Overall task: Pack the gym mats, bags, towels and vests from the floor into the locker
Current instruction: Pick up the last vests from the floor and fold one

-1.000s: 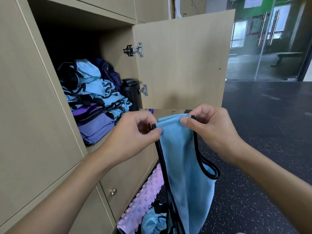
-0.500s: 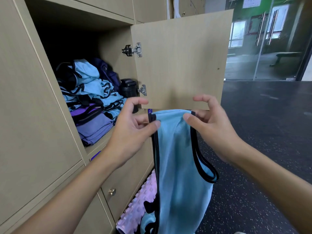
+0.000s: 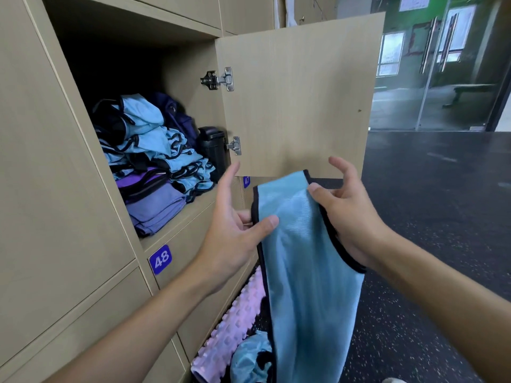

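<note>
- Change: a second ago you were pinching the vest at its top hem with curled fingers. Now your upper fingers are spreading off it, probably regripping to fold.
- Left hand: thumb and lower fingers are pinching the vest's left trim, and the index finger is pointing up, free.
- Right hand: the thumb is pressing the right edge onto the palm.
- Vest: it is hanging between your hands, just right of the open locker and not yet inside.
- Floor: the pink mat is still waiting.

Dark speckled floor runs up to the glass doors. Beyond the doors stands a bench; above them a white notice hangs on green wall.
</note>
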Motion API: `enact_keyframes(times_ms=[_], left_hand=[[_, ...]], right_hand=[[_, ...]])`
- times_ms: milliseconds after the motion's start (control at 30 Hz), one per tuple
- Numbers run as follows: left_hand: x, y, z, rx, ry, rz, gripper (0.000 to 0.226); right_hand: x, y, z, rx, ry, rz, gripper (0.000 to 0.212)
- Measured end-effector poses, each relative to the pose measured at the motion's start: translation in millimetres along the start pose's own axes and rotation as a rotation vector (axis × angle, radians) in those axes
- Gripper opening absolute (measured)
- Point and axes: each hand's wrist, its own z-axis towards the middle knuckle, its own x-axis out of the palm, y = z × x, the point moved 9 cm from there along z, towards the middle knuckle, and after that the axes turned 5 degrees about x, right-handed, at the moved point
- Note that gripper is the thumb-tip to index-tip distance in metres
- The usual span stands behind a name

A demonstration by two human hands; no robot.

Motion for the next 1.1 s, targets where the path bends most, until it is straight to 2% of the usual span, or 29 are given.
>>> enact_keyframes(times_ms=[133, 200, 300, 433, 500, 567, 633, 733, 800, 933, 1100], left_hand=[[-10.9, -15.2, 6.9, 0.095, -0.082, 0.034, 0.057], [-21.6, -19.0, 9.5, 0.121, -0.155, 0.092, 0.046], [-27.0, -17.0, 8.0, 0.096, -0.206, 0.107, 0.046], [-9.3, 3.4, -9.1, -0.006, -0.022, 0.117, 0.086], [-0.2, 8.0, -16.6, -0.028, 0.048, 0.102, 0.092], [4.1, 8.4, -16.8, -0.043, 0.067, 0.057, 0.087], [-0.3, 3.6, -12.1, -0.029, 0.015, 0.026, 0.077], [-13.0, -6.2, -3.6, 0.024, -0.071, 0.039, 0.053], [-21.3, -10.1, 1.0, 0.049, -0.108, 0.067, 0.034], [-36.8, -16.5, 8.1, 0.103, -0.188, 0.130, 0.018], [-43.8, -17.9, 8.5, 0.107, -0.228, 0.117, 0.018]], right_hand=[[25.0, -1.2, -14.8, 0.045, 0.340, -0.064, 0.085], [36.5, -1.5, -24.6, 0.025, 0.416, -0.149, 0.087], [39.3, -0.4, -21.3, -0.021, 0.364, -0.139, 0.071], [24.2, 6.8, -10.2, -0.067, 0.223, -0.012, 0.059], [15.5, 8.9, -6.4, -0.076, 0.169, 0.001, 0.058], [7.2, 9.7, -2.0, -0.086, 0.106, -0.052, 0.057], [0.2, 7.8, 1.9, -0.069, 0.079, -0.097, 0.061], [8.8, -7.3, 1.2, 0.048, 0.239, -0.119, 0.091], [19.3, -14.2, -5.2, 0.090, 0.342, -0.158, 0.100], [9.4, -16.6, 0.6, 0.064, 0.207, -0.044, 0.089], [21.9, -28.1, -5.0, 0.081, 0.265, -0.071, 0.087]])
